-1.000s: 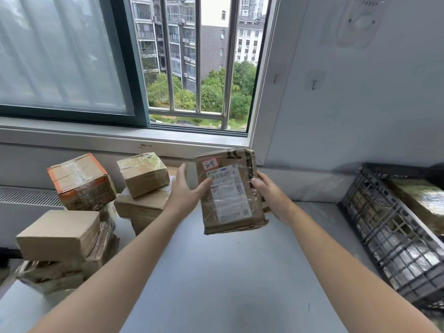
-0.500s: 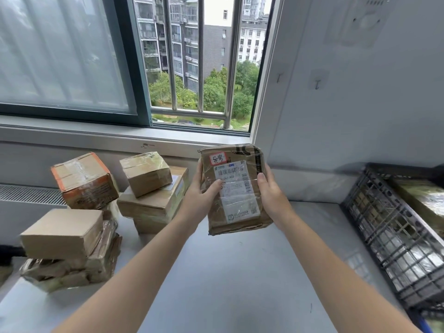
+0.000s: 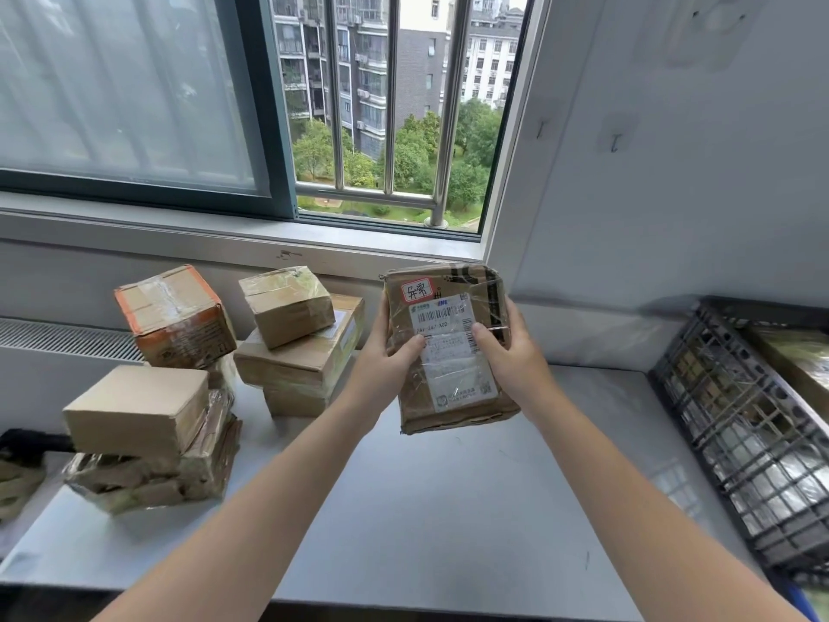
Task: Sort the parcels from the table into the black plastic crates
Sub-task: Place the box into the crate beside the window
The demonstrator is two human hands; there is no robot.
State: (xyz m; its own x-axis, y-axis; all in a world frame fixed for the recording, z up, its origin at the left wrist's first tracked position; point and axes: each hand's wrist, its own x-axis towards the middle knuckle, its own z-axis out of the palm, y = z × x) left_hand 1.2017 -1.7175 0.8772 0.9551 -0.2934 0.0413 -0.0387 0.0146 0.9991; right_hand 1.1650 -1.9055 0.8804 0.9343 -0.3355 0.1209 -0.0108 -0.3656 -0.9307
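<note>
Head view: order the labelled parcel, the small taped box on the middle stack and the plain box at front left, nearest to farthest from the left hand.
1. labelled parcel: gripped by the left hand, on its right.
2. small taped box: atop the middle stack, just to its left.
3. plain box: front left, well beyond.

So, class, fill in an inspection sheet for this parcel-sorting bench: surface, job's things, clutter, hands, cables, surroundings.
Surface: grey table.
Job's things: taped parcel held above the table; parcel stacks at left; black crate at right, with a wrapped parcel inside.
Clutter: dark item at left edge, unclear.
Grippers: left hand and right hand grip the taped parcel's sides.
Cables: nothing seen.
Surroundings: barred window; wall hooks.
</note>
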